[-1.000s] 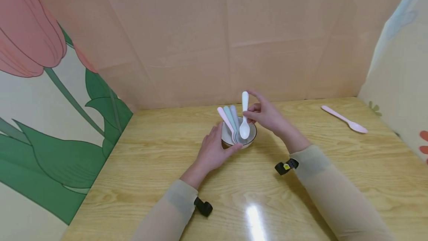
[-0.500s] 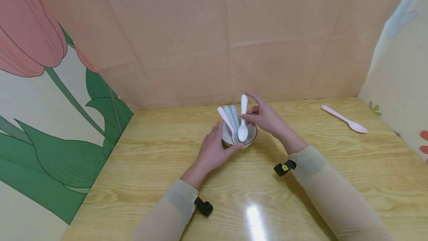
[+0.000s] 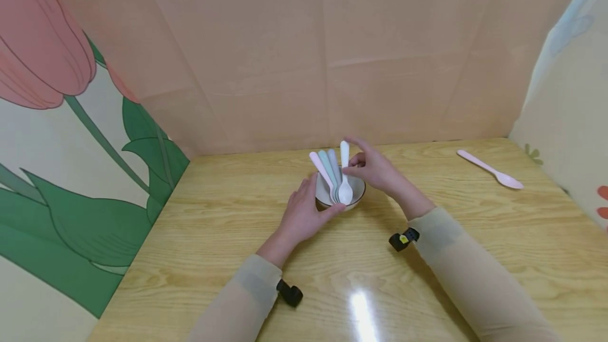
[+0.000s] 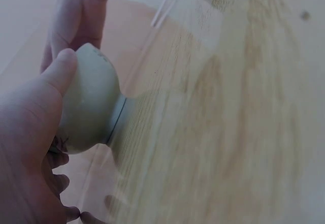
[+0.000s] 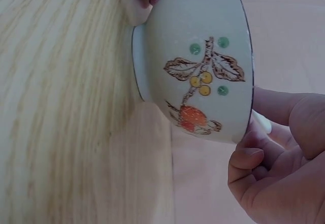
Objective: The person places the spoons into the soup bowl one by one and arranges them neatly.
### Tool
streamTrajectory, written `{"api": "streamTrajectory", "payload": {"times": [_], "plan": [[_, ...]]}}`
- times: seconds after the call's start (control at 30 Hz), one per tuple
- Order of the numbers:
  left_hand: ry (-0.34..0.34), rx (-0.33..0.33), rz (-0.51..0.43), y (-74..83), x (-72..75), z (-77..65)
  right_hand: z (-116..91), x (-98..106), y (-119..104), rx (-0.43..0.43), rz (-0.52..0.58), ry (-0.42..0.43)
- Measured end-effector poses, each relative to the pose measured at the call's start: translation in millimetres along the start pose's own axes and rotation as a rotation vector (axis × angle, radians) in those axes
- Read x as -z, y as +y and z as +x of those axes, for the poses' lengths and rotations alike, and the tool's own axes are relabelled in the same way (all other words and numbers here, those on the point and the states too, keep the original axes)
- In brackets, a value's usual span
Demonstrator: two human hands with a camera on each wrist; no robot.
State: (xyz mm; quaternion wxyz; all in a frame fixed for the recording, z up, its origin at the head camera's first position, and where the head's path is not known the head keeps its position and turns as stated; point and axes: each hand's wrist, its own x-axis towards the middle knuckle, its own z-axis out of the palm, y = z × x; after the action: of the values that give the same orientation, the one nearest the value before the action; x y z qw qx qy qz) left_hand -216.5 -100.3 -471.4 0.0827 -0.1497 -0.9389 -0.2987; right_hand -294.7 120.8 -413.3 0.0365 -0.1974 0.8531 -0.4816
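A small white bowl (image 5: 203, 26) with a dark rim and painted leaves and fruit stands on the table. My left hand (image 3: 304, 210) grips it from the left, thumb along the near side and fingers around the far side. Inside lean a pink spoon (image 3: 322, 170), a mint-green spoon (image 3: 325, 161) and a grey-lilac spoon (image 3: 333, 160), handles pointing up and away. With my right hand (image 3: 372, 168) I pinch a white spoon (image 3: 345, 192) by its handle, its bowl end down inside the dish beside the others. The right fingers sit near the rim in the right wrist view.
Far to the right on the wooden table (image 3: 228, 189) lies another pink spoon (image 3: 491, 169). A plain pinkish backdrop (image 3: 266, 67) rises behind the table, with a tulip-patterned panel (image 3: 85, 173) at the left and a pale panel at the right.
My right hand has moved down and slightly left, lowering the white spoon further into the bowl. The left hand, the bowl and the other spoons have kept their places.
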Motion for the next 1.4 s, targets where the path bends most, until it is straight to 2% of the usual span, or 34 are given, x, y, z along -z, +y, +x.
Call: {"api": "streamTrajectory", "payload": {"times": [0.47,0.8,0.93,1.13,1.4], "plan": [[-0.009,0.009,0.000,1.5,0.1,-0.7,1.7,-5.8,4.8,-0.005,-0.038,-0.001],[-0.002,0.012,0.001,0.8,-1.5,0.1,1.3,-9.2,2.3,0.055,-0.176,0.028],[0.008,-0.005,-0.010,-0.2,-2.0,0.8,0.9,-9.6,1.6,0.042,-0.214,0.030],[0.016,-0.019,-0.026,-0.4,-1.0,0.8,2.7,-10.1,1.8,0.031,-0.217,0.033],[0.015,-0.005,-0.014,-0.4,-1.9,0.8,3.3,-9.5,1.4,0.060,-0.221,0.036]]}}
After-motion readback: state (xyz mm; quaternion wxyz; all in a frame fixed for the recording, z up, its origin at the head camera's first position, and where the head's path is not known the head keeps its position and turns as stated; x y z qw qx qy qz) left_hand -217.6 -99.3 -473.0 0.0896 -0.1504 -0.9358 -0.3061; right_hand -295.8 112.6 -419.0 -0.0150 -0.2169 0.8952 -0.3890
